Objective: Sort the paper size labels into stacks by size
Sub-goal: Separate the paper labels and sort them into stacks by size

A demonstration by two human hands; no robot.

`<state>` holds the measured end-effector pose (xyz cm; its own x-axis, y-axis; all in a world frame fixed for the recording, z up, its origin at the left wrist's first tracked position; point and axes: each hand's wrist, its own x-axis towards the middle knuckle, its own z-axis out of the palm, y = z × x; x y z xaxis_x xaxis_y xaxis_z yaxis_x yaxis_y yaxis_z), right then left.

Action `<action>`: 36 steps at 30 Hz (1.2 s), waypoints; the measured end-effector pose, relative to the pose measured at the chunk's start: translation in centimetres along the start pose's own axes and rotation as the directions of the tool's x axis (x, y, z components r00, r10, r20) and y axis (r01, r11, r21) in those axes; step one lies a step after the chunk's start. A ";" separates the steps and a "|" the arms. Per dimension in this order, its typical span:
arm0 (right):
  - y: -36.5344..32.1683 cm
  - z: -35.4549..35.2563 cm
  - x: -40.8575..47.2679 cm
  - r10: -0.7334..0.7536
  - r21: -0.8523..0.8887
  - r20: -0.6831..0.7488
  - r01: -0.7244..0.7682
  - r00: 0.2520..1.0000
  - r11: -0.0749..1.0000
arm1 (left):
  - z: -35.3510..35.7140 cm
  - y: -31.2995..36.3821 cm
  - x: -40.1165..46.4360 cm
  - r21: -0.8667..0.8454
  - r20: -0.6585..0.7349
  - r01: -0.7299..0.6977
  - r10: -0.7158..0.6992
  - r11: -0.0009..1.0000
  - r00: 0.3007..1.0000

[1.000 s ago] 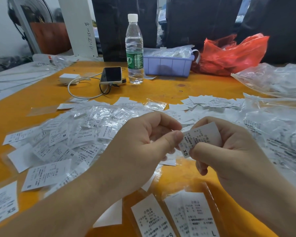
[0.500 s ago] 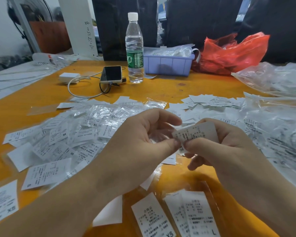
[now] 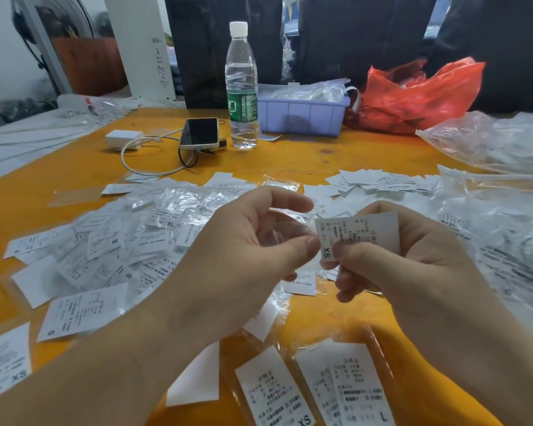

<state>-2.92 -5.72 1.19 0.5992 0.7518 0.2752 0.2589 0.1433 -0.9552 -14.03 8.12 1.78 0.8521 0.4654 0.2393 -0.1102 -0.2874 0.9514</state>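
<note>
As it is thin, light and limp, the XS label [image 3: 356, 233] is best pinched at an edge | held above the worktop [image 3: 290, 161] by the right hand [image 3: 391, 265] | left hand [image 3: 246, 250] pinches a clear sleeve [image 3: 277, 232] | XS stack [image 3: 274, 392] near.

Phone [image 3: 200, 133] left of bottle [image 3: 241, 87]; bin [image 3: 302, 113] right of bottle.
</note>
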 end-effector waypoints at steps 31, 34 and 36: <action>0.3 -0.1 0.0 0.046 -0.068 0.060 -0.042 0.997 0.997 | 0.3 0.7 -0.4 0.127 0.068 -0.044 0.036 0.991 0.997; 0.1 -0.1 -0.1 0.016 -0.042 0.063 -0.014 0.998 0.999 | 0.1 0.5 -0.3 0.095 0.075 -0.027 0.020 0.995 0.997; 0.0 -0.1 -0.2 0.000 -0.014 0.062 0.001 0.998 1.000 | 0.1 0.4 -0.2 0.048 0.087 -0.010 0.006 0.999 0.996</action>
<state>-2.95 -5.91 1.18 0.5508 0.7905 0.2678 0.2703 0.1346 -0.9533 -14.23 7.84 2.05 0.8929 0.3889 0.2271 -0.0939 -0.3324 0.9385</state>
